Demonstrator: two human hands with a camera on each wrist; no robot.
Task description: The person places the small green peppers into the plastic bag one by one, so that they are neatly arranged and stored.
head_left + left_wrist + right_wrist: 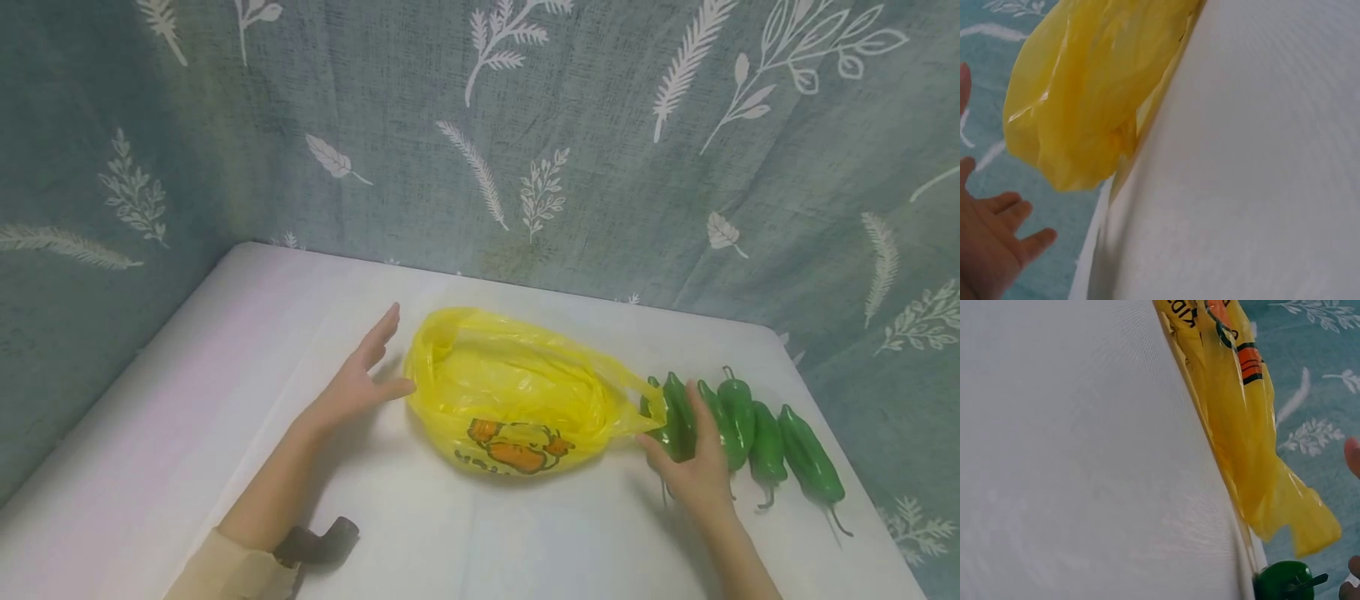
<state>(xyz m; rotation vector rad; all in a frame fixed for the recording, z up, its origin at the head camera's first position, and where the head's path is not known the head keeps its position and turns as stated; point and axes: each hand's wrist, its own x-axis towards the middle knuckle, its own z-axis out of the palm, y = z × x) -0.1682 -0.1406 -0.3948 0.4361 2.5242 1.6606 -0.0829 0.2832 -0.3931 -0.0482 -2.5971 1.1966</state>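
Note:
A yellow plastic bag point(517, 375) lies with its mouth spread wide, an orange and black cartoon print on its near side. My left hand point(356, 387) is at the bag's left end, fingers extended and thumb tip right at the plastic. In the left wrist view this hand point(991, 244) appears with spread fingers beside the bag point(1085, 100). My right hand point(701, 467) is by the bag's right handle point(654, 407), thumb and fingers apart, overlapping some green peppers point(738, 408). The right wrist view catches only fingertips point(1352, 456) at its edge, holding nothing visible.
Several green peppers lie in a row on the right of the white table point(420, 542), the outermost pepper point(810, 454) near the table's right edge. A dark curved piece point(318, 546) sits at my left wrist. Leaf-patterned grey-green cloth point(420, 217) hangs behind and beside the table.

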